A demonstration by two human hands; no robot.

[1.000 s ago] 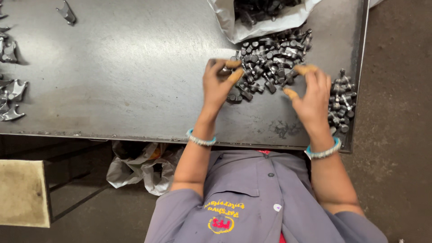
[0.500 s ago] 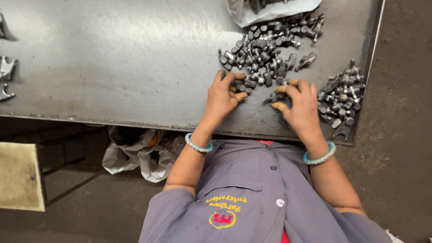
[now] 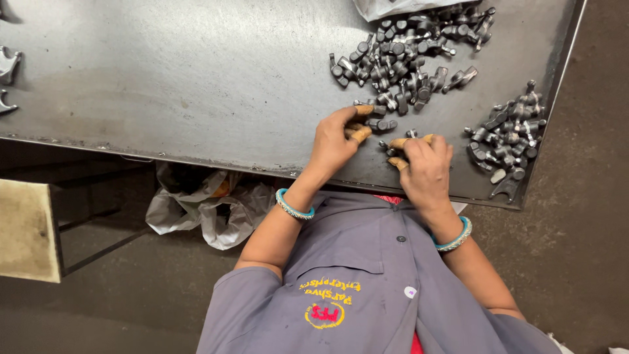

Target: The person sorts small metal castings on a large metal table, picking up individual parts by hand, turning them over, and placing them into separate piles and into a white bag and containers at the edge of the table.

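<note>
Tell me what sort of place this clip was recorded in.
Probably a small metal-parts workshop or factory. A steel table holds a large pile of small forged metal parts and a smaller pile; the left hand and right hand handle parts at the table's near edge, above a bare concrete floor.

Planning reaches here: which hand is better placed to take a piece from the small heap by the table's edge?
Probably the right hand: it lies nearer the small heap. The left hand is at the big pile's near edge and would have to cross over the right.
</note>
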